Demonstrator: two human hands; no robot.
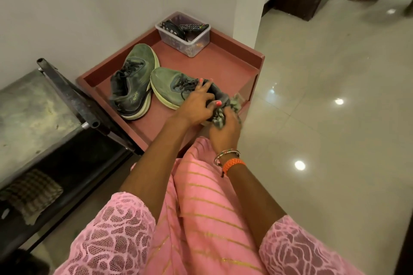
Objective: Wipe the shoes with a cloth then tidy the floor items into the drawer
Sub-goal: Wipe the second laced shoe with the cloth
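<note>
Shoes sit in a shallow reddish tray (225,56) on the floor, tucked into the wall corner. The far shoe (131,80) lies nearer the wall, untouched, its toe pointing toward the corner. The near shoe (176,89) lies just beside it, sole edges almost touching, with its long axis running from the toe at the tray's middle to the heel at the tray's front edge, close to the person.

The left hand (196,105) rests on the near shoe's laces and collar, fingers (203,85) spread and curled over the upper, steadying it. The right hand (223,131) is at the heel end, its fingers closed round a bunched greenish cloth (220,114) pressed against the heel. How tightly the cloth is held cannot be told, as the hand's back hides the palm.

The wiping looks to be under way on the near shoe's heel, judging from this. The toe lies away from both hands, toward the tray's middle, so the cloth would need to travel along the shoe's length away from the person. The left hand is nearer the far shoe.

A clear plastic box (192,44) holding small items stands in the tray's back corner.
</note>
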